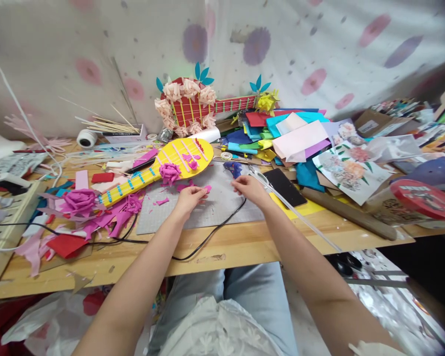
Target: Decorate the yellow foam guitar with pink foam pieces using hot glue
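Between the fingertips of my left hand (191, 199) is a small pink paper petal (207, 189), pinched above the grey cutting mat (159, 215). My right hand (251, 190) has its thumb and fingers pressed together over the mat's right side; what they hold, if anything, is too small to make out. Just behind those fingers lies a dark blue glue gun (233, 169), partly hidden, and a black cord (222, 225) runs from under the hand. Beyond my left hand rests a yellow paper guitar (183, 158) with a pink paper rose (169, 173) on it.
A red paper guitar (187, 106) with pale roses stands at the back. Coloured paper sheets (300, 138) pile up on the right, near a black phone (285, 188) and a cardboard tube (348, 212). Pink scraps (120, 215) and a larger pink rose (79, 201) lie left.
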The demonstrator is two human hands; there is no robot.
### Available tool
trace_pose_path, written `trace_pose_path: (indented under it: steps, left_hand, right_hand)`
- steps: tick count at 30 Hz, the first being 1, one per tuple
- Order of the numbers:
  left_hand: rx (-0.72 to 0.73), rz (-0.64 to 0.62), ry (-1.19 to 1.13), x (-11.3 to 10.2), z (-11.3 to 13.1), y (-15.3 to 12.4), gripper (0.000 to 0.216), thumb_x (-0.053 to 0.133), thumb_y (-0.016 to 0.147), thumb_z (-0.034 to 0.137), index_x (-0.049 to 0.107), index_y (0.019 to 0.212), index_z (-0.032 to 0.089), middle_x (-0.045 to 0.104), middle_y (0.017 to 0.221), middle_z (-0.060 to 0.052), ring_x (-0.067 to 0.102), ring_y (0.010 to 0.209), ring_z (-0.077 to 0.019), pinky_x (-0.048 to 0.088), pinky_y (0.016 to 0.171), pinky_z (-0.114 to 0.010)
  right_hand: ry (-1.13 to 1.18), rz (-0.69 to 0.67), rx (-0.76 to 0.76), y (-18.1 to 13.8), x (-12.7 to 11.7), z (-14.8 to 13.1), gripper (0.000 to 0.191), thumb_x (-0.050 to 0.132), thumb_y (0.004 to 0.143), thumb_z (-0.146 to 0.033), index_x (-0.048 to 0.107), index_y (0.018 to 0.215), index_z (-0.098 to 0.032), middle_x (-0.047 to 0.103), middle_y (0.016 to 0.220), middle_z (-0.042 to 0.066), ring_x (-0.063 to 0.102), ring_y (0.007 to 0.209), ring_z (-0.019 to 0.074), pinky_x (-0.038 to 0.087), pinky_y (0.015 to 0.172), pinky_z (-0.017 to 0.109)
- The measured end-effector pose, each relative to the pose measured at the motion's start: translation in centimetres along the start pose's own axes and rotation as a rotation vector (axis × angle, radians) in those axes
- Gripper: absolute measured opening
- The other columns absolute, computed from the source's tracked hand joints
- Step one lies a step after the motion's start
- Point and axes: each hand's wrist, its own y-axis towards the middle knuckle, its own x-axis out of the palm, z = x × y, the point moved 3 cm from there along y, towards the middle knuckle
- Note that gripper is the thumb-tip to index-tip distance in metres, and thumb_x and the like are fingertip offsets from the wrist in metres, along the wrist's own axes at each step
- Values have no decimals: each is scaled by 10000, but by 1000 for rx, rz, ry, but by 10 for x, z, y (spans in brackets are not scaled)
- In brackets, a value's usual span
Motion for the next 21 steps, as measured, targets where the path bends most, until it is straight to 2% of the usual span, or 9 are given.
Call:
trace_pose_path:
  steps: [1, 3, 5, 7, 11, 14, 18, 20, 21]
  left_hand:
    - [3, 4, -14, 0, 1, -1, 306, 851, 493, 326, 673, 630, 118, 661, 672, -51, 601, 624, -125, 456, 568, -238]
    - [20, 0, -40, -1, 4, -2, 305, 851, 501, 325, 674, 633, 115, 658, 669, -53, 607, 630, -127, 459, 576, -239]
    - [38, -5, -58, -1, 5, -3, 313, 851, 503, 331, 674, 643, 114, 658, 674, -54, 614, 641, -131, 465, 592, -244]
    - [46, -2, -70, -2, 6, -3, 323, 853, 500, 338, 672, 649, 115, 661, 678, -54, 618, 650, -133, 471, 605, -250]
    - [38, 19, -85, -7, 3, -2, 335, 860, 477, 342, 656, 630, 124, 663, 679, -51, 623, 667, -135, 485, 617, -248]
    - [29, 41, -104, -9, 1, 0, 342, 865, 463, 336, 633, 602, 128, 656, 667, -45, 621, 668, -134, 496, 622, -248]
    - [30, 34, -143, -9, -2, 3, 359, 868, 456, 336, 646, 630, 114, 647, 669, -42, 624, 676, -129, 504, 643, -251]
    - [28, 31, -159, -8, -5, 5, 366, 869, 454, 338, 647, 635, 110, 650, 678, -44, 627, 679, -127, 507, 653, -252]
    - [25, 31, -166, -8, -6, 5, 367, 869, 454, 339, 647, 636, 111, 652, 680, -44, 628, 679, -126, 509, 658, -252]
  right_hand:
    - [-192, 103, 24, 2, -15, 6, 168, 541, 820, -308, 592, 721, -182, 664, 712, 40, 590, 654, 144, 434, 601, 251]
    - [-518, 212, 68, 8, -38, 18, 171, 508, 845, -313, 621, 801, -193, 687, 837, 78, 631, 826, 217, 447, 694, 299]
    - [-622, 244, 85, 16, -49, 26, 202, 525, 851, -317, 617, 966, -179, 676, 1004, 127, 618, 975, 269, 443, 780, 334]
    - [-664, 234, 90, 24, -50, 31, 329, 569, 841, -352, 577, 1088, -135, 626, 1139, 192, 584, 1075, 314, 430, 843, 364]
    - [-755, 170, 138, 37, -44, 35, 436, 545, 868, -337, 504, 1198, -55, 553, 1223, 289, 568, 1121, 339, 429, 864, 390]
    - [-774, 106, 169, 41, -47, 34, 360, 579, 832, -273, 572, 1114, -50, 600, 1156, 283, 596, 1078, 332, 442, 833, 373]
    - [-765, 31, 203, 31, -63, 32, 210, 624, 763, -298, 664, 792, -95, 686, 874, 203, 651, 895, 308, 461, 723, 343]
    - [-663, -14, 199, 18, -73, 33, 237, 616, 751, -355, 651, 677, -133, 670, 701, 129, 648, 736, 249, 458, 648, 317]
    - [-533, -52, 188, 9, -77, 34, 230, 625, 730, -359, 644, 650, -144, 654, 646, 99, 627, 666, 220, 451, 619, 308]
